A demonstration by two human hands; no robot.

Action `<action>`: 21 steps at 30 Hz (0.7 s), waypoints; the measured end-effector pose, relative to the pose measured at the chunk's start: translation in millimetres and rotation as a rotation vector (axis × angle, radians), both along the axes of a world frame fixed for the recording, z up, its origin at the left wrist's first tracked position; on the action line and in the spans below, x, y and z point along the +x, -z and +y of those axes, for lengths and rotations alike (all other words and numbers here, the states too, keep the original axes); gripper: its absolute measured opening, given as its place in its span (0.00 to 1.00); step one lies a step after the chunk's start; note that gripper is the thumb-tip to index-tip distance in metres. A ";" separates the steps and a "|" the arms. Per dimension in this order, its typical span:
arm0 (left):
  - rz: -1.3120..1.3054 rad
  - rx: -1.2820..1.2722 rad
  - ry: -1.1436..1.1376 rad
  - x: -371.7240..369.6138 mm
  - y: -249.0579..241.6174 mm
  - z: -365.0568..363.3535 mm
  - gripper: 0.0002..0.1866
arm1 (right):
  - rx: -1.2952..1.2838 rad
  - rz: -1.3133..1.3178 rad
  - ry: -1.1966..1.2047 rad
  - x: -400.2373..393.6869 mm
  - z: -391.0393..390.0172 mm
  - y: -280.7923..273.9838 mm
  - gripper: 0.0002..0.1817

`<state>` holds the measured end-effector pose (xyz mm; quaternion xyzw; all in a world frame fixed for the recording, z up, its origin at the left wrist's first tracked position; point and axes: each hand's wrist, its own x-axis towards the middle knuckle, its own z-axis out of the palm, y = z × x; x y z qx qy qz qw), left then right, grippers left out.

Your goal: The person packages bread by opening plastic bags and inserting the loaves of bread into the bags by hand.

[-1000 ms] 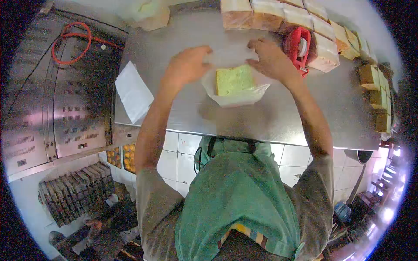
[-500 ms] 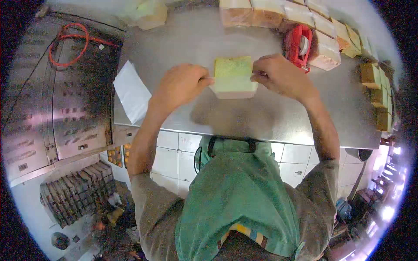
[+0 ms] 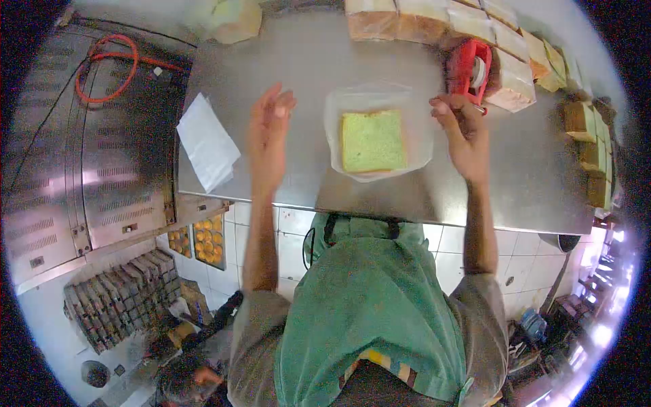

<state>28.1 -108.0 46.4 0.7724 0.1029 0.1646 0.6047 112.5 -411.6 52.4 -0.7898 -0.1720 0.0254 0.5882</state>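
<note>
A loaf of green sliced bread (image 3: 374,141) lies with its cut face up on the steel table. Thin translucent plastic (image 3: 418,146) spreads around its sides, loose at the edges. To the left of the bread, my left hand (image 3: 269,139) is raised over the table, somewhat blurred, its fingers stretched and holding nothing. My right hand (image 3: 465,136) hovers on the other side, fingers loosely bent with a gap between thumb and fingertips. Neither hand touches the bread or the plastic. A red tape dispenser (image 3: 469,68) stands just beyond my right hand.
White plastic sheets (image 3: 207,146) lie at the table's left. Several wrapped loaves (image 3: 420,20) line the back and more (image 3: 586,156) the right edge. Another loaf (image 3: 234,22) sits back left. A metal cabinet (image 3: 125,149) stands left. A person (image 3: 193,380) is at lower left.
Both hands have let go of the plastic and moved apart. The bread has gone from tilted between them to lying face up, with the plastic spread around it.
</note>
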 end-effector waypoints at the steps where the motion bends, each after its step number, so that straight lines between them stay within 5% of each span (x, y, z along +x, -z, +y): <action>1: 0.027 -0.147 0.005 -3.1 34.3 -9.8 0.30 | 0.083 0.085 0.101 -4.4 0.7 25.4 0.19; 3: 0.133 -0.467 0.101 -15.0 85.5 -38.1 0.38 | 0.291 0.317 0.148 -21.1 10.1 71.1 0.29; 6: 0.246 -0.470 0.171 -23.1 107.6 -79.9 0.39 | 0.080 0.387 0.046 -48.7 20.2 144.3 0.35; 8: 0.180 -0.835 0.214 -16.3 140.2 -88.2 0.38 | 0.016 0.290 -0.016 -53.5 26.0 151.4 0.34; 11: 0.109 -0.711 0.251 -8.8 101.8 -81.6 0.38 | 0.242 0.405 -0.081 -40.3 35.9 116.3 0.33; 13: 0.172 -0.358 0.197 -12.0 95.1 -75.8 0.37 | 0.521 0.673 -0.086 -31.9 49.2 102.2 0.35; 16: 0.066 0.022 0.182 -1.6 67.8 -63.8 0.32 | 0.565 0.405 0.256 -19.3 33.3 99.9 0.27; 18: -0.057 0.228 0.181 7.3 27.7 -53.8 0.27 | 0.263 0.062 0.353 -11.2 25.8 52.4 0.19; 21: -0.085 0.613 0.255 24.3 -25.6 -53.0 0.20 | -0.106 -0.169 0.076 -0.6 22.7 -13.7 0.13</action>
